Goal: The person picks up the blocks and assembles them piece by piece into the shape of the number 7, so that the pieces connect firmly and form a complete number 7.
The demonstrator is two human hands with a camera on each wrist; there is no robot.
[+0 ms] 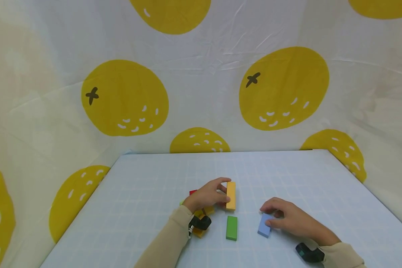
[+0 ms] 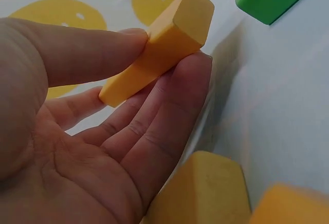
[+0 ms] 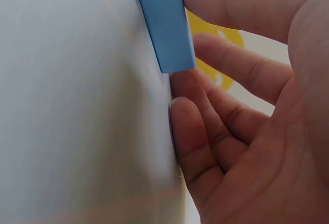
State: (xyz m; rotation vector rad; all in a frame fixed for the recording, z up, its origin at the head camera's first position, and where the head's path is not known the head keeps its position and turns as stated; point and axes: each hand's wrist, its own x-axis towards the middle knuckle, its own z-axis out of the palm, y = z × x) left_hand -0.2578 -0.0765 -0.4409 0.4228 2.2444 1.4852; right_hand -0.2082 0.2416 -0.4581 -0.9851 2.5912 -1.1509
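Thumb and fingers of my left hand [image 1: 205, 195] pinch a yellow-orange block [image 1: 231, 196]. The left wrist view shows the thumb on one side of this block [image 2: 162, 49] and fingertips beneath it. At the right, my right hand [image 1: 293, 219] holds a blue block [image 1: 264, 225] lying on the table between thumb and index finger. In the right wrist view the thumb meets the side of the blue block [image 3: 168, 29], while the other fingers curl near the table surface. A green block [image 1: 232, 227] lies flat between the two hands.
Under and beside the left wrist lie several more blocks, partly hidden, among them a red one [image 1: 192, 192] and an orange one [image 1: 199, 233]. The pale checked table [image 1: 147, 186] reaches back to a white cloth [image 1: 204, 89] with yellow fruit prints.
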